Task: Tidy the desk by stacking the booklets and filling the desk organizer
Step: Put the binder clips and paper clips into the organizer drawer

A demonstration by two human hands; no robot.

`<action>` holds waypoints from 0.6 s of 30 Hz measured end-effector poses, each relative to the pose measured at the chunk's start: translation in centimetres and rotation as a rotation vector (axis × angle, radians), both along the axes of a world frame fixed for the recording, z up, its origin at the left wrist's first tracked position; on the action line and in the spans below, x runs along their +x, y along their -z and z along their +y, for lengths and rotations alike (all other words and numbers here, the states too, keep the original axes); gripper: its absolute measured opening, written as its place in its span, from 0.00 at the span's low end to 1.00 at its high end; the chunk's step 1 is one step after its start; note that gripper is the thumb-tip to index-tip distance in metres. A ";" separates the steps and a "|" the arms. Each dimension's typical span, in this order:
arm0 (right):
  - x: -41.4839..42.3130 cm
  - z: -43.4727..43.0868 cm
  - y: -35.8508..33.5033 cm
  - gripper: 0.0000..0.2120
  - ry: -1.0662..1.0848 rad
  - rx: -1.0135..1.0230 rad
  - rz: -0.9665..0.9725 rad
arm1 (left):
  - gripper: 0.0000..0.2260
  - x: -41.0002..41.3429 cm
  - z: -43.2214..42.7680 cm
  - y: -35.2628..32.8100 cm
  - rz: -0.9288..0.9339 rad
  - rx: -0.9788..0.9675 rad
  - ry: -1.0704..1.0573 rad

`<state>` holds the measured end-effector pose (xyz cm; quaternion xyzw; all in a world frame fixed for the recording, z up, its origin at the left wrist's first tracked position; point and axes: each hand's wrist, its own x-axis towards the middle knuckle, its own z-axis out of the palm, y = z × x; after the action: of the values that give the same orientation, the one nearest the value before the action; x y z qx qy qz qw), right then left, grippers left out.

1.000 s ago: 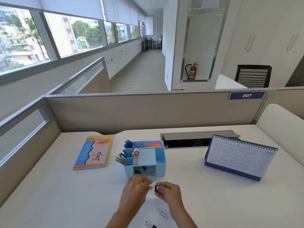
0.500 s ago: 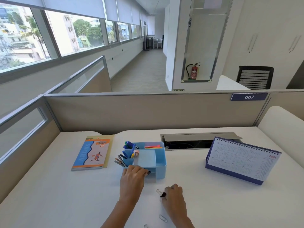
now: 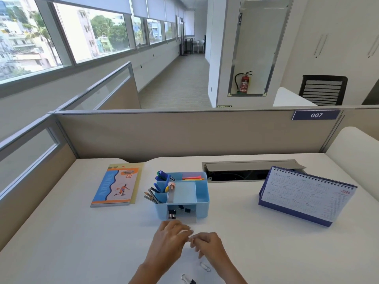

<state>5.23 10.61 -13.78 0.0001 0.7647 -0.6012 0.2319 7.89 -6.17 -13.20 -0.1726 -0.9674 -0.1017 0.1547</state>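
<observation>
Left hand (image 3: 168, 240) has pulled back from the desk organizer (image 3: 202, 199) and meets right hand (image 3: 207, 245) just in front of it. Fingers curled, blurred; can't tell if the hands hold anything. Booklets (image 3: 114, 187) stacked left of organizer. Paper clip (image 3: 205, 267) and binder clip (image 3: 188, 280) on tabletop (image 3: 266, 253).

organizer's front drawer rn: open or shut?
Open. The drawer sticks out past the front wall of the blue organizer, and black binder clips show inside it from above.
</observation>
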 end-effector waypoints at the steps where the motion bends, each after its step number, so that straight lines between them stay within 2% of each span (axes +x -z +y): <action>1: -0.1 -0.2 -0.3 0.09 -0.007 -0.049 -0.031 | 0.10 0.2 0.0 0.0 0.009 0.002 0.018; 4: -0.1 -0.5 -1.0 0.11 0.021 -0.177 -0.097 | 0.08 0.2 0.0 -0.7 0.032 0.022 0.014; 6: 0.2 -0.9 -1.4 0.12 0.073 -0.198 -0.111 | 0.09 0.0 -0.2 -1.3 0.059 0.027 -0.031; 7: 0.5 -1.0 -1.5 0.14 0.090 -0.143 -0.083 | 0.09 -0.1 -0.5 -1.5 0.079 0.044 -0.070; 8: 0.8 -1.0 -1.2 0.19 0.066 -0.039 -0.022 | 0.09 -0.4 -0.7 -1.9 0.097 0.072 -0.113; 10: 1.5 -0.9 -0.4 0.23 -0.139 0.329 0.163 | 0.10 -1.1 -1.2 -2.4 0.119 0.111 -0.190; 13: 3.4 -1.5 2.2 0.19 -0.472 0.796 0.510 | 0.13 -2.5 -1.4 -2.9 0.089 0.066 -0.278; 15: 4.0 -1.8 3.4 0.21 -0.549 0.934 0.479 | 0.16 -3.3 -1.1 -2.9 0.059 0.024 -0.303; 18: 4.1 -1.9 5.1 0.20 -0.546 0.981 0.586 | 0.20 -3.8 -0.8 -2.6 0.050 0.022 -0.330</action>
<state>9.31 8.72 -18.84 -0.2534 0.9555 -0.0751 0.1311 4.09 -6.92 -10.60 -0.0120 -0.9773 -0.0812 0.1952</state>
